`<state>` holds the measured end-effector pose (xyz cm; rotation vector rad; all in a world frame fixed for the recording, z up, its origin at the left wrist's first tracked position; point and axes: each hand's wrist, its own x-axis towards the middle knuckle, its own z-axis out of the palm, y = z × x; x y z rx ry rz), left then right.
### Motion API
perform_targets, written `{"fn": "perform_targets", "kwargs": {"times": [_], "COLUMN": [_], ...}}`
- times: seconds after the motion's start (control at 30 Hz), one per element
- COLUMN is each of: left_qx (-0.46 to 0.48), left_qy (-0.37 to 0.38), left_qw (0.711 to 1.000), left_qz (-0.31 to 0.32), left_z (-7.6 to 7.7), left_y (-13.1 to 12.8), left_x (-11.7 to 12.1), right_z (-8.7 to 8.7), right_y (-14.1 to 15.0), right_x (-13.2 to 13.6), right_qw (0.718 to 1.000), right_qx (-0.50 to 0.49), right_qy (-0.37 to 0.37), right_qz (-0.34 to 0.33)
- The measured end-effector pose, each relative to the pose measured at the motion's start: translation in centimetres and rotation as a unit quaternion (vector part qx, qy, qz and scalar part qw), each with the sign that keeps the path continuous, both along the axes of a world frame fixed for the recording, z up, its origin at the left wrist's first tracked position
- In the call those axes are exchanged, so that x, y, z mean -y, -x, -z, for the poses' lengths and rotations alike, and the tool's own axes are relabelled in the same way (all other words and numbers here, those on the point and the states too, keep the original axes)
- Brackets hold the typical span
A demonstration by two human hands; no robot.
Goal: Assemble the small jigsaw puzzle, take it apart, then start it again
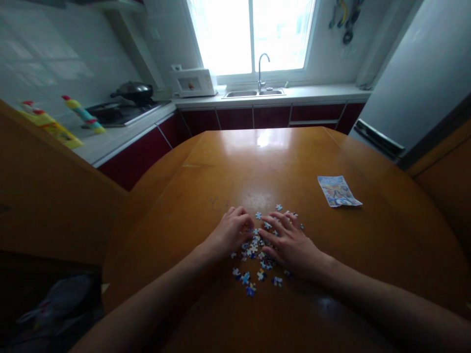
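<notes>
Curls left hand (237, 228) at the left side of the jigsaw pieces (253, 249), with fingers bent inward and thumb towards the heap. Cannot tell about any piece pinched between thumb and fingertips, for want of a clear view. Lays right hand (290, 242) palm down over the right side of the heap, with fingers spread apart and pointing away and to the left. Covers some pieces with it; cannot tell about any contact under the palm.

Has the pieces in a loose heap on the wooden table (235, 162), mostly between both hands. Shows blue, white and yellowish colours on them. Scatters a few nearer the body, below the heap, and others just beyond the fingers of the right hand.

Places a printed sheet (337, 191) flat on the table, farther off to the right, well apart from the pieces and the right hand.

Beyond the table, runs into a pale counter (312, 91) over dark red cabinets (235, 118), with a sink (241, 93) and tap (259, 73) below a bright window (224, 39). To the left, shows a microwave (193, 82), then a lidded pan (134, 90) on the stove (125, 113) and yellow bottles (55, 128). To the right, shows a fridge (415, 83).
</notes>
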<state>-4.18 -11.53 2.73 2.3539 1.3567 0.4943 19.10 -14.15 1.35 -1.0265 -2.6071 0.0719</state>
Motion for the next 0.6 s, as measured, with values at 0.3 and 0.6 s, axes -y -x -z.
{"fn": "perform_targets", "kwargs": {"times": [0.3, 0.6], "left_qx": [-0.016, -0.063], "left_qy": [-0.070, -0.055], "left_qw": [0.997, 0.996], "left_qz": [0.011, 0.028], "left_z": [-1.0, -0.8], "left_y": [1.2, 1.1], "left_x": [-0.5, -0.1], "right_z": [-0.5, -0.1], "right_y": [-0.5, -0.7], "right_x": [-0.3, -0.6], "right_qw": [1.000, 0.999], "right_qx": [-0.013, 0.010], "right_qy": [0.011, -0.016], "right_qz": [0.013, 0.027]}}
